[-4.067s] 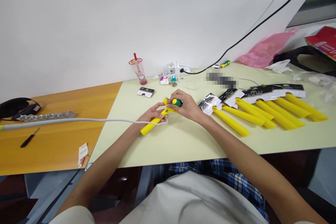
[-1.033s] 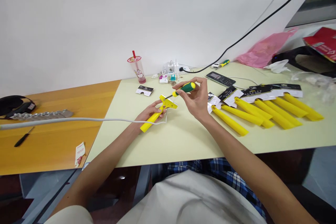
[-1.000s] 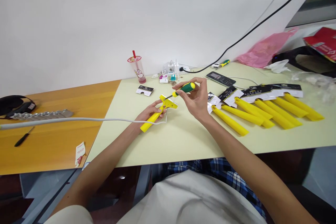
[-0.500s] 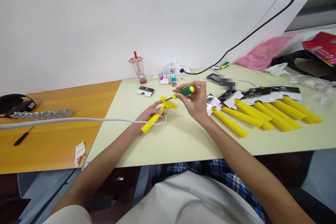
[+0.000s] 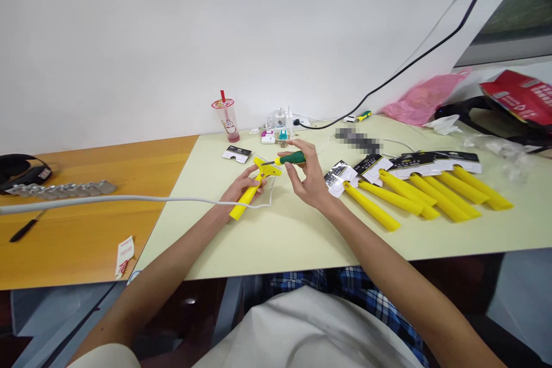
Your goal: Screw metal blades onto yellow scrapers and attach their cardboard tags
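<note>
My left hand (image 5: 240,186) is closed around a yellow scraper (image 5: 242,206), near where its handle meets the wide head. The scraper is tilted, head up and away from me. My right hand (image 5: 312,177) grips a screwdriver (image 5: 294,157) by its green and yellow handle, thumb below and fingers above. Its thin shaft points left, and the tip meets the scraper's head. Whether it sits in a screw is too small to tell. A thin white cable (image 5: 207,200) crosses in front of the scraper's handle.
Several yellow scrapers with black-and-white cards (image 5: 373,207) lie at right. One loose card (image 5: 237,153) lies behind my left hand. Farther back are a plastic cup (image 5: 229,121), a power strip (image 5: 280,119) and another screwdriver (image 5: 364,115). Metal pieces (image 5: 64,189) lie on the orange table.
The screwdriver's handle has dropped and now lies flatter. My right hand has turned, with its fingers stretched further over the handle. The left hand keeps its hold on the scraper.
</note>
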`<state>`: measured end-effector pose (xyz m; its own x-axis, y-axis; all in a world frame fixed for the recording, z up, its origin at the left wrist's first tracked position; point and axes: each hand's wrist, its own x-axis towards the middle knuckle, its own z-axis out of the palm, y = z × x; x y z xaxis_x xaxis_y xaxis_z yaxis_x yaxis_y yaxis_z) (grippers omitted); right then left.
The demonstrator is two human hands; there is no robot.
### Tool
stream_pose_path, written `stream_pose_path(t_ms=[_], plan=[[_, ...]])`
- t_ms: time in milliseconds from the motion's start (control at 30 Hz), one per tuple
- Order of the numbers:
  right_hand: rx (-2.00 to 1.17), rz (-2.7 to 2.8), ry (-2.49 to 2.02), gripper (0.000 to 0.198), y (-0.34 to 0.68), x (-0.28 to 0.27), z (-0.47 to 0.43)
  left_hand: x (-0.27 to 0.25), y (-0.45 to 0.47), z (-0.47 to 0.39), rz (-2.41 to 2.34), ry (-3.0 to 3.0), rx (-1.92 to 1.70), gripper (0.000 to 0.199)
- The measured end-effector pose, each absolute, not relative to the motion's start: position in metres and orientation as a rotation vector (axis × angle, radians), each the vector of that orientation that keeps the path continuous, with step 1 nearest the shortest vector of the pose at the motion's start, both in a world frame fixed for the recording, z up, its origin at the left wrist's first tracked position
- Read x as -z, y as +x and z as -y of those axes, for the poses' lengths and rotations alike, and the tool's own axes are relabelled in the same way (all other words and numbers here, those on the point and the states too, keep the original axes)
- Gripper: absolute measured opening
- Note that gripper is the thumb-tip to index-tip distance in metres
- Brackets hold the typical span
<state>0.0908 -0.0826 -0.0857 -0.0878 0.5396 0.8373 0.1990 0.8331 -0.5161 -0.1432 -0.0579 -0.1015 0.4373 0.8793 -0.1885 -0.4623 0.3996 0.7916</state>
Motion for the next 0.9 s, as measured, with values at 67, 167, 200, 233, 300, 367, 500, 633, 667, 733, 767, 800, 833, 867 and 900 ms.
stream_pose_path(t_ms=[67, 167, 200, 233, 300, 367, 500, 633, 667, 733, 767, 800, 833, 867, 900], plan=[[-0.212, 1.656, -0.594, 0.041, 0.0910, 0.0854, 0.0821, 0.1006, -0.1426, 0.0583, -0.671, 0.727, -0.955, 0.083], [-0.071, 1.660, -0.630, 0.025, 0.0922, 0.0848, 0.0806, 0.1006, -0.1425, 0.0581, -0.678, 0.735, -0.968, 0.078], [-0.050, 1.653, -0.648, 0.023, 0.0924, 0.0847, 0.0803, 0.1008, -0.1427, 0.0580, -0.678, 0.743, -0.968, 0.077], [-0.048, 1.641, -0.664, 0.023, 0.0925, 0.0846, 0.0802, 0.1011, -0.1429, 0.0580, -0.678, 0.753, -0.968, 0.076], [-0.086, 1.624, -0.674, 0.027, 0.0919, 0.0845, 0.0808, 0.1014, -0.1432, 0.0579, -0.676, 0.770, -0.963, 0.075], [-0.135, 1.629, -0.637, 0.036, 0.0904, 0.0840, 0.0825, 0.1016, -0.1433, 0.0579, -0.676, 0.781, -0.961, 0.074], [-0.162, 1.628, -0.605, 0.036, 0.0869, 0.0819, 0.0864, 0.1021, -0.1430, 0.0572, -0.677, 0.796, -0.978, 0.070], [-0.133, 1.590, -0.678, 0.016, 0.0868, 0.0819, 0.0866, 0.1038, -0.1433, 0.0564, -0.661, 0.821, -0.987, 0.069], [-0.122, 1.575, -0.698, 0.014, 0.0874, 0.0824, 0.0861, 0.1044, -0.1435, 0.0563, -0.663, 0.822, -0.986, 0.069], [-0.137, 1.551, -0.717, 0.016, 0.0885, 0.0836, 0.0850, 0.1059, -0.1440, 0.0561, -0.668, 0.819, -0.984, 0.070], [-0.160, 1.551, -0.708, 0.020, 0.0887, 0.0841, 0.0847, 0.1065, -0.1442, 0.0560, -0.668, 0.817, -0.982, 0.070], [-0.185, 1.560, -0.689, 0.025, 0.0887, 0.0844, 0.0846, 0.1069, -0.1445, 0.0558, -0.667, 0.815, -0.981, 0.071], [-0.206, 1.573, -0.665, 0.029, 0.0883, 0.0847, 0.0847, 0.1071, -0.1447, 0.0556, -0.665, 0.813, -0.984, 0.072], [-0.216, 1.586, -0.643, 0.033, 0.0876, 0.0848, 0.0851, 0.1070, -0.1448, 0.0553, -0.662, 0.810, -0.988, 0.072], [-0.216, 1.597, -0.630, 0.033, 0.0868, 0.0848, 0.0855, 0.1066, -0.1450, 0.0551, -0.660, 0.807, -0.993, 0.073]])
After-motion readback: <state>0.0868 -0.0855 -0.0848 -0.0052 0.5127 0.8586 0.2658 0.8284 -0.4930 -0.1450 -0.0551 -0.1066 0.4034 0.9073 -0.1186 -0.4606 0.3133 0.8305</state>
